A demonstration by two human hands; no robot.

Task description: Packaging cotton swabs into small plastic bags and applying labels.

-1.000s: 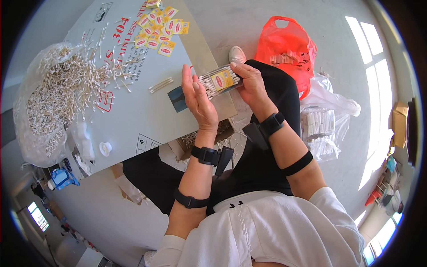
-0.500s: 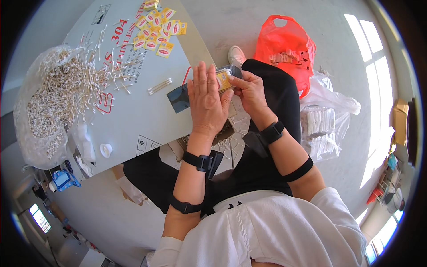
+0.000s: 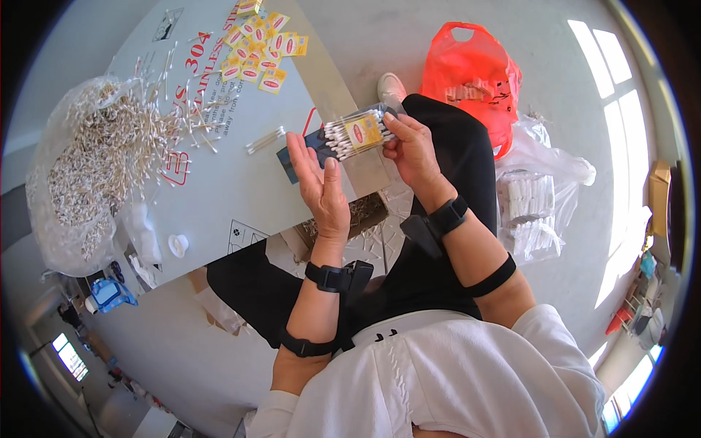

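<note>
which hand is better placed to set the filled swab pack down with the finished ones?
Right, probably. The right hand already grips the swab pack, and the clear bag of finished packs lies on that side. The left hand is open, palm up, just beside the pack.

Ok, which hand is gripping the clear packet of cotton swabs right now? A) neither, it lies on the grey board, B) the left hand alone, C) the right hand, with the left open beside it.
C: the right hand pinches the packet of cotton swabs at its end, while the left hand is held flat and open beside it, palm towards the packet.
</note>
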